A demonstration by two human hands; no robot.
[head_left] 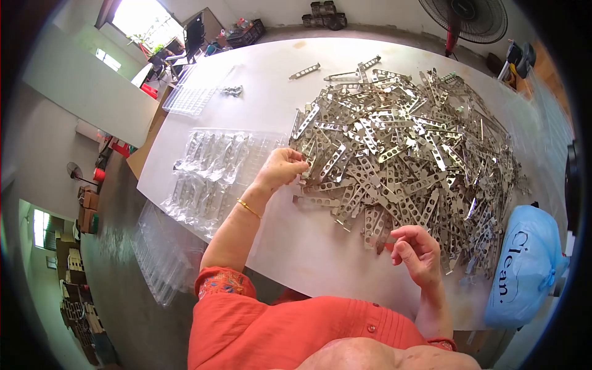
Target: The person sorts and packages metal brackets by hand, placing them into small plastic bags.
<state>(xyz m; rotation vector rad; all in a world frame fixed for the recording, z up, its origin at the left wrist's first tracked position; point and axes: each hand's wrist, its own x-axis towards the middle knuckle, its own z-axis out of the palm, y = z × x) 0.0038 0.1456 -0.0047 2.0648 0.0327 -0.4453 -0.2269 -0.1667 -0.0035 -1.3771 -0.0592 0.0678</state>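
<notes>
A large heap of perforated metal strips point(401, 148) covers the right half of the white table. At the heap's left edge my left hand point(283, 168) is closed in a pinch, with a shiny metal strip point(308, 165) at its fingertips. My right hand point(418, 254) hovers at the heap's near edge, fingers loosely curled, thumb and forefinger a little apart. I see nothing held in it. Beside its fingertips lies a strip with a reddish look point(382, 240). Left of my left hand, a clear plastic tray point(265, 143) stands near rows of strips in clear wrapping point(213, 160).
Another clear tray point(191, 92) lies at the table's far left, with a small metal cluster point(232, 90) beside it. More clear trays point(161, 256) sit below the left edge. A blue bag point(523, 265) marked "Clean" is at right; a fan point(465, 18) stands behind.
</notes>
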